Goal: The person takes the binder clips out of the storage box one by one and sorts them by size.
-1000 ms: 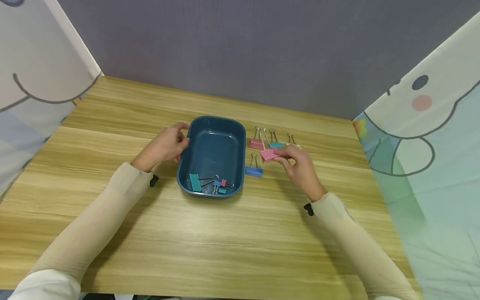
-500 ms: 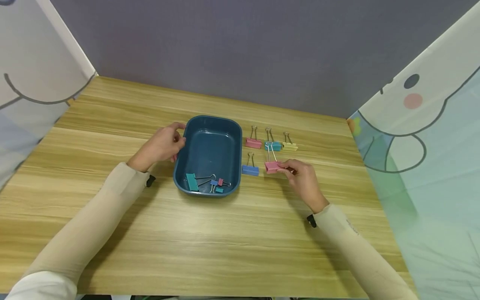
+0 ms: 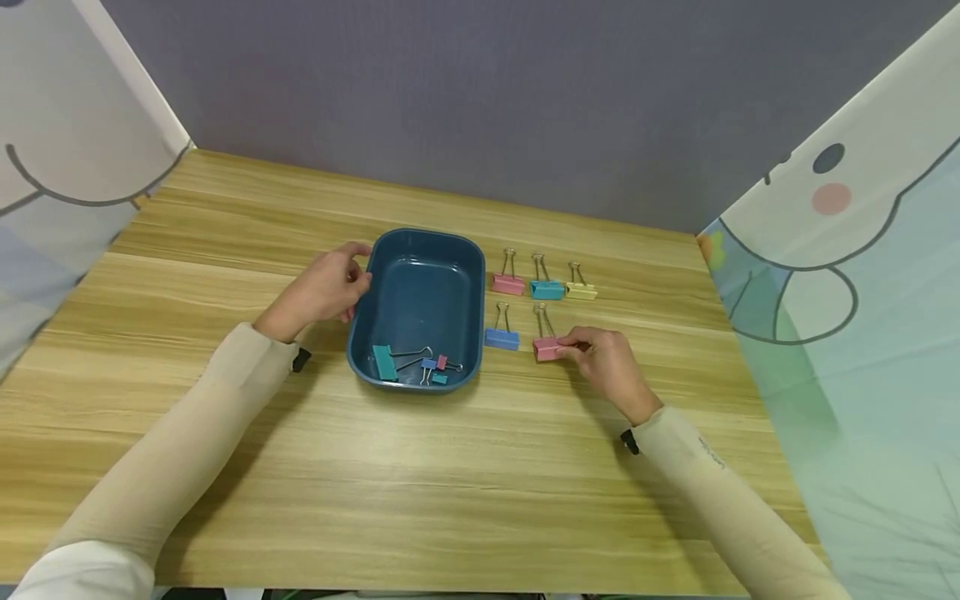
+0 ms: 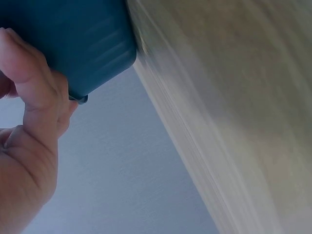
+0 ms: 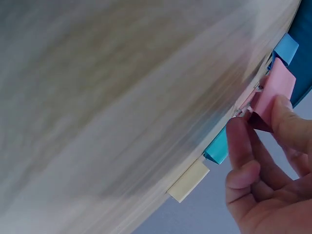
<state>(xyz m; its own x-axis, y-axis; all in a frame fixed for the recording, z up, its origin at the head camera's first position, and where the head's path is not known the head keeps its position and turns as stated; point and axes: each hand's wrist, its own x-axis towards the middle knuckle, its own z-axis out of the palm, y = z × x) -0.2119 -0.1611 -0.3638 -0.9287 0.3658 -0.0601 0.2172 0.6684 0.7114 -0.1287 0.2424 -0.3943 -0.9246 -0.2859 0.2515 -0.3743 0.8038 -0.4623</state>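
Observation:
My right hand [image 3: 611, 371] pinches a pink binder clip [image 3: 546, 349] at its right end, thumb and fingers on the body, its wire handles pointing away from me. In the right wrist view the same pink clip [image 5: 276, 92] sits between thumb and fingertips, close to the wood. A blue binder clip [image 3: 502, 339] lies to its left. Behind stand a pink clip [image 3: 508, 285], a teal clip [image 3: 547, 290] and a yellow clip [image 3: 581, 291] in a row. My left hand [image 3: 321, 287] holds the left rim of a dark blue tub [image 3: 481, 317], fingers curled at its edge.
Inside the tub's near end lie a large teal binder clip [image 3: 385, 363] and small ones, blue [image 3: 428, 364], pink [image 3: 442, 362] and teal [image 3: 439, 379]. A grey panel [image 3: 450, 108] rises behind the wooden table [image 3: 420, 483]; printed cloth [image 3: 862, 350] hangs on both sides.
My right hand has brought the pink binder clip toward me and down to the table, beside the blue one. The left hand stays at the tub's rim.

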